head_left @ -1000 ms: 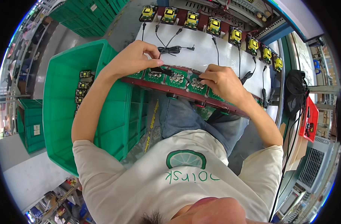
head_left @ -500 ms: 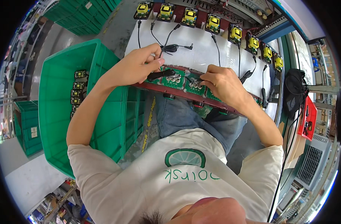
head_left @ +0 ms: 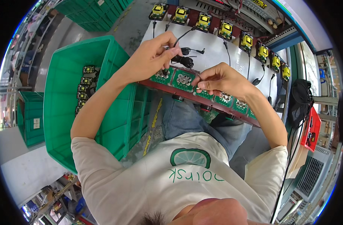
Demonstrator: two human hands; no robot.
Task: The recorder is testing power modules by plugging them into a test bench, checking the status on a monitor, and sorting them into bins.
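My left hand [head_left: 156, 56] is closed in a pinch on a thin black cable [head_left: 185, 35], which runs up to one of the yellow-topped circuit boards [head_left: 203, 22]. A tied bundle of black cable [head_left: 184, 61] hangs beside those fingertips. Over the front strip, my right hand [head_left: 224, 81] pinches a cable plug [head_left: 198, 88] with a shiny metal tip. The plug is just above the green test boards [head_left: 183, 79], which carry clusters of round metal contacts. These boards sit in a dark red rail [head_left: 167, 88] along the near edge of the white bench top [head_left: 231, 63].
Several yellow-topped boards line the back rail, their black cables trailing over the bench. A loose coil with a plug [head_left: 186, 51] lies behind my left fingers. To the left stands a green crate [head_left: 107, 86] holding more boards. A red bin [head_left: 313, 129] is at the right.
My right hand has lifted the plug off a test board's contacts. The cable bundle has moved up and away from the boards along with my left hand. The view has shifted slightly.
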